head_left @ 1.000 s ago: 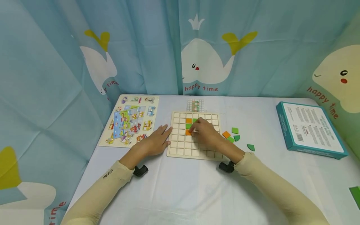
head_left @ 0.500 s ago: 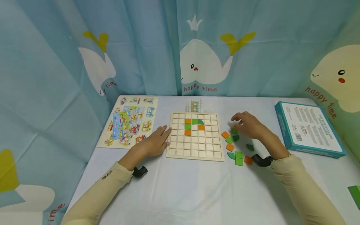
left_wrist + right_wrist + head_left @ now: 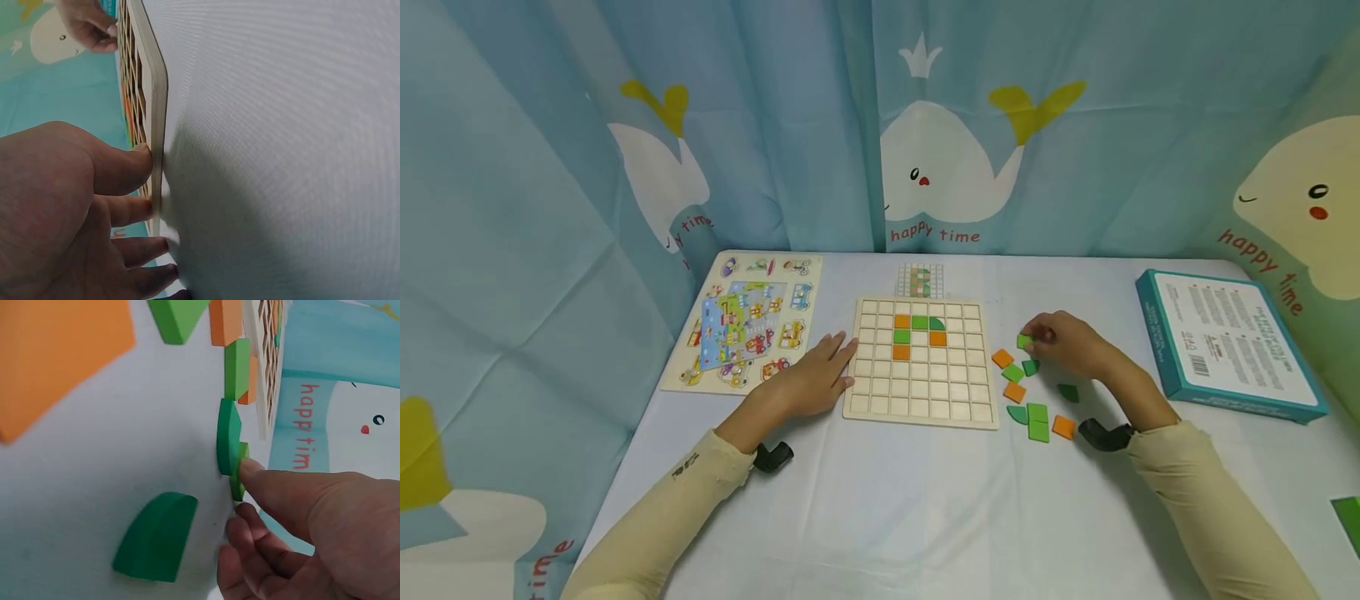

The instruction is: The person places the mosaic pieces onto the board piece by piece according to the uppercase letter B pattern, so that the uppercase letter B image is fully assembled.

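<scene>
My left hand (image 3: 811,379) rests flat at the left edge of the wooden grid board (image 3: 928,392), fingers extended; in the left wrist view its thumb and fingertips touch the board's side. Several orange and green tiles, one a dark green quarter circle (image 3: 936,323), sit in the board's upper cells. To the right of the board, my right hand (image 3: 1070,343) pinches a light green square tile (image 3: 1024,342) between thumb and fingers. In the right wrist view that tile (image 3: 237,487) is partly behind a dark green quarter-circle tile (image 3: 229,437).
Loose tiles lie right of the board, among them an orange square (image 3: 1063,427) and two light green squares (image 3: 1037,422). A small pattern card (image 3: 920,282) lies behind the board. A vehicle puzzle (image 3: 790,335) is at left, a teal box (image 3: 1232,346) at right.
The right hand has left the board, moved right to the loose tiles and now pinches a light green square. The left hand stays at the board's edge.
</scene>
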Demonstrator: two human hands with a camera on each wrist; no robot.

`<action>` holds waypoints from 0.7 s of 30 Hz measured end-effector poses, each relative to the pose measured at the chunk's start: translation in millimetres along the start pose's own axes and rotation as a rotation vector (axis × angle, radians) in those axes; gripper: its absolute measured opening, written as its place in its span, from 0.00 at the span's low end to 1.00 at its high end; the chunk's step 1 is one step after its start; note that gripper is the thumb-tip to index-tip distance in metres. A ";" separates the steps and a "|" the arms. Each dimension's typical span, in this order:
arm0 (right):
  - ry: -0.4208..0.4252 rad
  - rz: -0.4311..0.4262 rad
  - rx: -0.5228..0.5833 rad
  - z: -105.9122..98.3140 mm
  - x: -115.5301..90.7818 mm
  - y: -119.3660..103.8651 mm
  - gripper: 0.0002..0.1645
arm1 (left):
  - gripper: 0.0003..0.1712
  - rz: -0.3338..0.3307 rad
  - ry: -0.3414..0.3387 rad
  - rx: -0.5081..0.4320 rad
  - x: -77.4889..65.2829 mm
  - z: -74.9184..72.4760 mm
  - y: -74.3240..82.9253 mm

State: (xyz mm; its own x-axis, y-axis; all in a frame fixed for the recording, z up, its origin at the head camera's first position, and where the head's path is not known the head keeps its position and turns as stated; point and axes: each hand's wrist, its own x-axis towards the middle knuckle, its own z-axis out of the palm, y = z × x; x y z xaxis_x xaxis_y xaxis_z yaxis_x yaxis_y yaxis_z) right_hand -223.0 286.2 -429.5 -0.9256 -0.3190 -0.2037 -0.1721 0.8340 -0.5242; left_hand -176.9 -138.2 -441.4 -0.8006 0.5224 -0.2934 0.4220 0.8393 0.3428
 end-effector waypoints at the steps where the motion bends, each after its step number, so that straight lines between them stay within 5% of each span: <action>1: 0.009 0.005 0.000 0.9 0.1 0.3 0.18 | 0.38 -0.002 -0.001 0.004 0.4 0.1 -0.1; 21: 0.072 -0.045 0.028 15.6 -4.2 1.7 0.16 | 0.37 -0.005 -0.003 0.007 2.3 1.0 -0.5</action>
State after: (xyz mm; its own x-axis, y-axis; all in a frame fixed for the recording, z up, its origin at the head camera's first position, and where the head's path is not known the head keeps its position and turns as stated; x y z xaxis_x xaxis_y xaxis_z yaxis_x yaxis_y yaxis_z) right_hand -214.2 282.0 -442.5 -0.9391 -0.3221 -0.1200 -0.2055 0.8060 -0.5550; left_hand -178.5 -137.3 -443.1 -0.8014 0.5187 -0.2979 0.4211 0.8429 0.3349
